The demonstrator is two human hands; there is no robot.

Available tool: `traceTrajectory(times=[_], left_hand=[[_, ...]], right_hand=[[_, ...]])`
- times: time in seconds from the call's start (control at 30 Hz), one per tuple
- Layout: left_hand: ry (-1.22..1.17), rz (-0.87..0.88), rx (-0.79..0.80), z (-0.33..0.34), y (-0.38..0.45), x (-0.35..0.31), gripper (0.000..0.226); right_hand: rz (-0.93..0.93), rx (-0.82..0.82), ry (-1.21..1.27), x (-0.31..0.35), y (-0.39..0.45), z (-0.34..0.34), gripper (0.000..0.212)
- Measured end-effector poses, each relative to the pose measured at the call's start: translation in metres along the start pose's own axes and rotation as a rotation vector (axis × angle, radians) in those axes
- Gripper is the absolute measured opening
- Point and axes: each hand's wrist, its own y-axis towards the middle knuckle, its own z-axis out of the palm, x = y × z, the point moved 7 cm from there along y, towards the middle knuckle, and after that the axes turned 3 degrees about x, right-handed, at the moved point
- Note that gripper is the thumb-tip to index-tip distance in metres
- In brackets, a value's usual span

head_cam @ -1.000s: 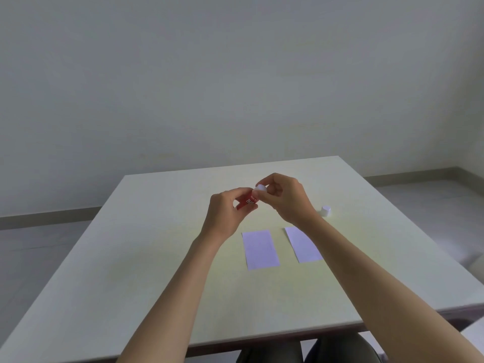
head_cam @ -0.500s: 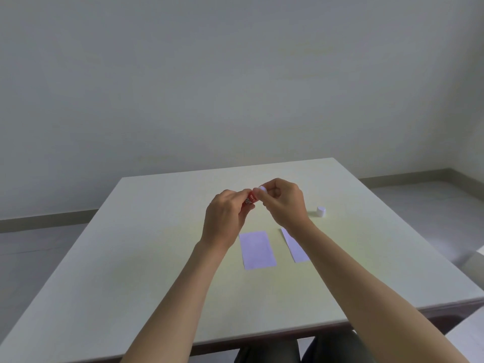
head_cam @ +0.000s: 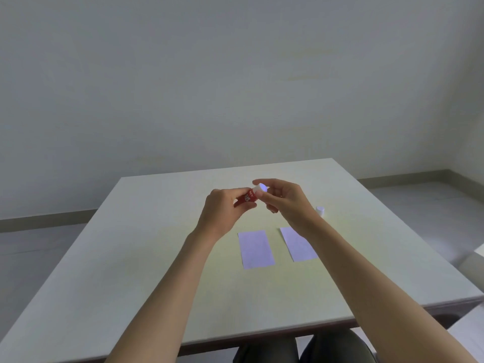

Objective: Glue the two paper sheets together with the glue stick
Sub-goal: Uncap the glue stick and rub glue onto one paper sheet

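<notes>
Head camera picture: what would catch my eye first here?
The red glue stick stands out, held above the middle of the pale table by the left hand, with the right hand pinching its white end. Below the hands, two white paper sheets lie flat side by side, apart: one left, one right. A small white cap stands further right.

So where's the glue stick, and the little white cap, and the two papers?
glue stick (head_cam: pixel 246 198), head view, on its red label.
little white cap (head_cam: pixel 319 210), head view, on its side wall.
left paper (head_cam: pixel 256 249), head view, at its middle.
right paper (head_cam: pixel 298 244), head view, on its uncovered part.
</notes>
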Motion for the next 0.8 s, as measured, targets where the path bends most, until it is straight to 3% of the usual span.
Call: traceTrajectory(times=[0.13,0.27,0.43,0.8], left_hand=[[-0.094,-0.007,0.059,0.006,0.001,0.002,0.01],[-0.042,0.028,-0.035,0.008,-0.003,-0.002,0.012],[0.128,0.091,-0.131,0.009,-0.006,-0.014,0.017],[0.25,0.156,-0.253,0.017,-0.013,-0.019,0.016]], right_hand=[[-0.041,-0.028,0.007,0.0,-0.001,-0.002,0.015],[-0.075,-0.135,-0.01,-0.004,-0.001,-0.001,0.004],[-0.077,-0.256,0.05,-0.01,-0.004,0.001,0.006],[0.054,-0.467,0.17,-0.028,-0.006,0.007,0.01]])
